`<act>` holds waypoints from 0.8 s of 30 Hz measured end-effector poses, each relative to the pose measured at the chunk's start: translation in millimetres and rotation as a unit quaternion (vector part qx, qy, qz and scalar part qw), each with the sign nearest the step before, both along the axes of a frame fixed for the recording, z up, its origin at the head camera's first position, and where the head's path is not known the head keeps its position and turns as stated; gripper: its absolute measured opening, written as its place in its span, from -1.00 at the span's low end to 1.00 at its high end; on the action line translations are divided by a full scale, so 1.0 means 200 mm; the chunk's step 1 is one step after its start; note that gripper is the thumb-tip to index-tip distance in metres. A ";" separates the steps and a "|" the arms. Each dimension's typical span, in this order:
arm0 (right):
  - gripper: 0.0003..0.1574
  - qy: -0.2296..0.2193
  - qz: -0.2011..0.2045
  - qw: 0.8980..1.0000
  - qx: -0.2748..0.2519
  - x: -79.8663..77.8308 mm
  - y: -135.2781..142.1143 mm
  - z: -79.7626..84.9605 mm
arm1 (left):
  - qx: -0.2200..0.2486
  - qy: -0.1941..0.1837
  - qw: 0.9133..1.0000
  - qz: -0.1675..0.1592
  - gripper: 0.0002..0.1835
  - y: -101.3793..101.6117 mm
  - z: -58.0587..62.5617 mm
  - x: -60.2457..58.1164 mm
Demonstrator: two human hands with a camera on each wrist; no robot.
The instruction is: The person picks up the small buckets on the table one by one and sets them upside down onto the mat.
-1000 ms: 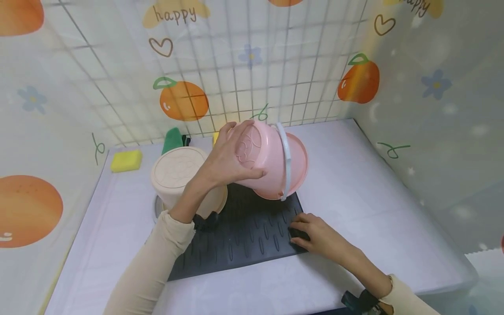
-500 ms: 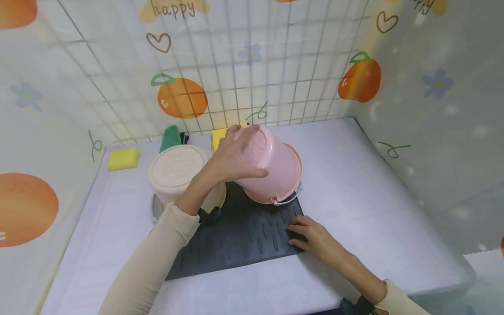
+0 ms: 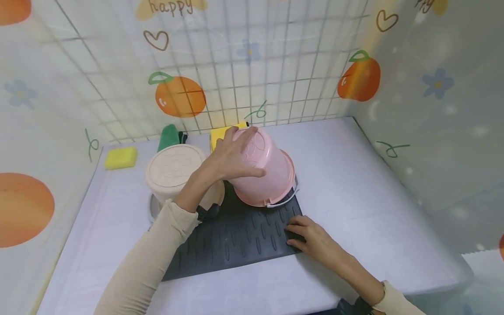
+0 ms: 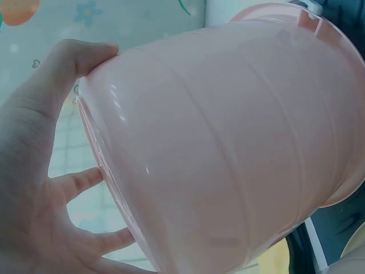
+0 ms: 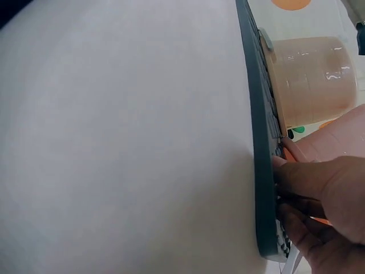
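A pink bucket leans with its base up to the left and its rim down over the dark ribbed mat. My left hand grips it by the base, thumb and fingers spread round the bottom edge, as the left wrist view confirms. The white handle hangs at the rim's front. Down at the mat's right edge rests my right hand, its loosely bent fingers touching the mat's surface. Beside the pink bucket, partly behind my left arm, a cream bucket stands upside down on the mat.
Yellow sponge at the table's back left; behind the cream bucket, a green item with a black part. Something yellow shows behind the pink bucket. A patterned curtain hangs before a wire grid along the back.
The pink bucket has tipped further over, its rim lowering and shifting left toward the mat. Its handle has swung down to the front. My right hand stays at the mat's edge.
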State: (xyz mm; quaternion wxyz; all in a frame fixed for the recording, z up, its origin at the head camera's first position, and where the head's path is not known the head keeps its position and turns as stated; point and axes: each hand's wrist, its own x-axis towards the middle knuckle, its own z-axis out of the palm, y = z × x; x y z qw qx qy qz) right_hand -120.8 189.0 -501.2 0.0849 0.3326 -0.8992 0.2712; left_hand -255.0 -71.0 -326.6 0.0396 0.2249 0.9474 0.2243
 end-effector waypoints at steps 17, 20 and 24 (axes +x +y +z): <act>-0.58 -0.008 0.000 1.000 -0.013 0.01 0.00 -0.01 | -0.050 -0.012 0.999 0.001 0.15 0.03 0.01 0.00; -0.58 -0.006 -0.001 1.000 -0.012 0.01 0.00 -0.01 | -0.057 -0.017 0.998 0.007 0.16 0.06 0.01 -0.01; -0.58 0.002 0.000 1.000 -0.016 0.01 0.00 -0.02 | -0.067 -0.022 0.997 0.007 0.16 0.09 0.01 -0.01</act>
